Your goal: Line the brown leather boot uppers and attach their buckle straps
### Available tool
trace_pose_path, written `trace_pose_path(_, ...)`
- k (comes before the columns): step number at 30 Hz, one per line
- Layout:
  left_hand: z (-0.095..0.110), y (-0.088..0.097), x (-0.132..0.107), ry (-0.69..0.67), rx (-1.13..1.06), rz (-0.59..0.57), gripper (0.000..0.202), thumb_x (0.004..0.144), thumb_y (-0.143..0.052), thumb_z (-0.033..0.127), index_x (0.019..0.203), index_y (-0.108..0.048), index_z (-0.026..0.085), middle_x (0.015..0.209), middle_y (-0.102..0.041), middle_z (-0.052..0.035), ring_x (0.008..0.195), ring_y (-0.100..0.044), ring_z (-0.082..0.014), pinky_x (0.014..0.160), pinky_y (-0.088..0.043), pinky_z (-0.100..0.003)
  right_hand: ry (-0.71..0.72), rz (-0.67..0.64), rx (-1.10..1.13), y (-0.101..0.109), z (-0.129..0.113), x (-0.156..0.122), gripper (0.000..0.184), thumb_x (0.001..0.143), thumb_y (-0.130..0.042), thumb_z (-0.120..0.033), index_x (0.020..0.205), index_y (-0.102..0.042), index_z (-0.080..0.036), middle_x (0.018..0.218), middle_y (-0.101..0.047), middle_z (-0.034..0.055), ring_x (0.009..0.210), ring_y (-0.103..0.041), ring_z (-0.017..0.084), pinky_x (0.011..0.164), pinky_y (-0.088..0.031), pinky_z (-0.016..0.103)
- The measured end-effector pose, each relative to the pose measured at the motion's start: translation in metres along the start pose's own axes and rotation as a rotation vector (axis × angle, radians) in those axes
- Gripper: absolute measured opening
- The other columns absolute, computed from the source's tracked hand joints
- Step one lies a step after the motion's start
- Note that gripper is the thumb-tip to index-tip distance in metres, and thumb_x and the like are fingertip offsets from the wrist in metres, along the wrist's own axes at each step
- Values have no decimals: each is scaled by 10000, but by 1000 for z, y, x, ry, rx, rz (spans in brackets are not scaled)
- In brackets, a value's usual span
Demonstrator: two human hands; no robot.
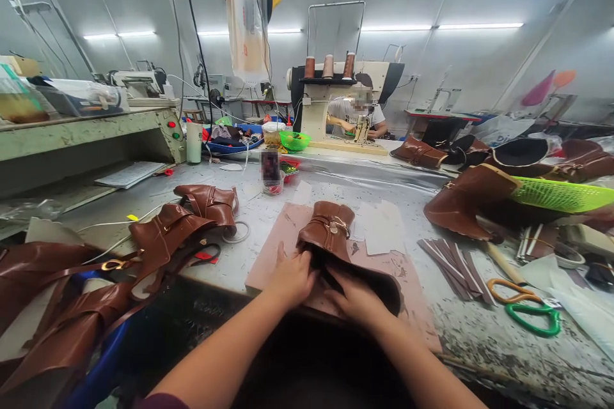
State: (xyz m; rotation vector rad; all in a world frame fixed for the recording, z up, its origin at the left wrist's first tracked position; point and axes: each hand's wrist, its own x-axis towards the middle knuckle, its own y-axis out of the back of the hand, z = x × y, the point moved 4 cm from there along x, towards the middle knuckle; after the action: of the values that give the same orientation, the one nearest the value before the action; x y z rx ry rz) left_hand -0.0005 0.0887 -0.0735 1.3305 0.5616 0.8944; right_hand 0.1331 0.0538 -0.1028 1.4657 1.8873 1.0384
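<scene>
View: head, one only.
Brown boot point(330, 230): one, centre of the frame, lying strap side up on the pink board point(268, 259), its dark opening toward the lower edge.
Left hand point(290, 281): fingers curled on the boot's near left edge, seemingly gripping it.
Right hand point(357, 297): fingers reaching into the opening; tips hidden, so cannot tell whether wide or narrow.
Buckled strap point(334, 225): across the boot's upper part; best kept free of pulling, as its fitting could scratch or snag.
Handling, left: a steady anchoring grip seems advisable, edge held without creasing the leather.
Handling, right: fingers best kept flat against the inner face, pressure gradual, the flared edge free to open.
Support: boot best kept over the board.
Scissors point(533, 319): lower right of the frame, on the worktop point(480, 345), well apart from both hands.
</scene>
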Motion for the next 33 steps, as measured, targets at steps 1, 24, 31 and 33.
trace_pose_path(1,5,-2,0,34,3,7,324,845,-377,237,1112,-485,89,1111,-599,-178,1190,-436,-280,1044,-45,-630,0,16,7,0,2,0,543,777,-512,-177,1311,-419,-144,1353,-436,130,1252,-392,258,1038,-306,460)
trace_pose_path(24,27,-6,18,-135,95,60,303,849,-358,117,954,-639,163,1037,-634,-123,1040,-528,-257,960,-317,-455,-31,313,-1,1,13,-24,445,718,-485,-240,1138,-512,-96,1124,-604,173,1005,-589,289,840,-485,427)
trace_pose_path(31,0,-15,15,-182,49,7,421,849,-383,108,1187,-533,309,1296,-505,-77,1188,-440,-275,984,-82,-682,33,324,49,-2,21,-35,373,810,-378,-174,1099,-612,-177,1132,-633,100,1074,-574,235,943,-450,428)
trace_pose_path(33,-4,-14,16,-233,40,-35,451,835,-387,77,1178,-540,328,1294,-507,-68,1199,-434,-269,985,-23,-694,71,294,75,-2,17,-38,367,788,-416,-176,1090,-625,-175,1164,-615,98,1113,-545,237,977,-417,439)
